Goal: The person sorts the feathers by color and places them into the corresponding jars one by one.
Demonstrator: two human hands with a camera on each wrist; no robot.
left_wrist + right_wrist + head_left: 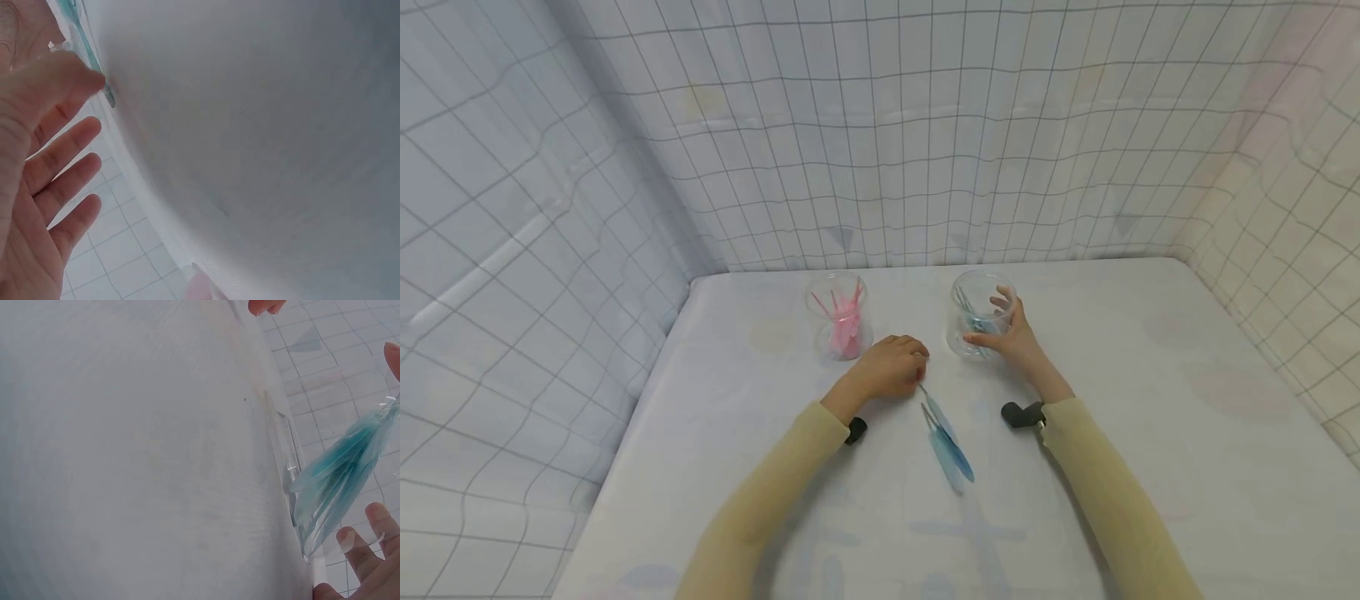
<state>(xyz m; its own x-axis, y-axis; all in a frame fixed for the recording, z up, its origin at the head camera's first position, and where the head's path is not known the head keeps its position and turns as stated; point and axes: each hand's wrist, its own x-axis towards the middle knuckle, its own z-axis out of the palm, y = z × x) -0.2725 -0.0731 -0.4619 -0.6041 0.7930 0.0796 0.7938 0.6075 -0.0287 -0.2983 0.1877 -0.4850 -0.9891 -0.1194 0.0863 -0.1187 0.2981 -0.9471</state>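
My left hand [891, 367] pinches the thin stem of a blue feather [942, 419] between thumb and forefinger; the other fingers stand loose in the left wrist view. Just below it, two more blue feathers [953, 457] lie on the cloth, stems pointing away from me. With thumb and spread fingers, my right hand [1011, 333] holds a clear round jar [957, 337] from its right side. Inside that jar several teal feathers [344, 475] lean, stems up. A second clear jar [822, 333], left of the first, contains several pink feathers [847, 327].
A white cloth covers the table [1112, 333]. White grid-patterned curtains [880, 133] enclose it at the back and both sides. Black camera mounts [1021, 414] sit at both wrists, close to the cloth.
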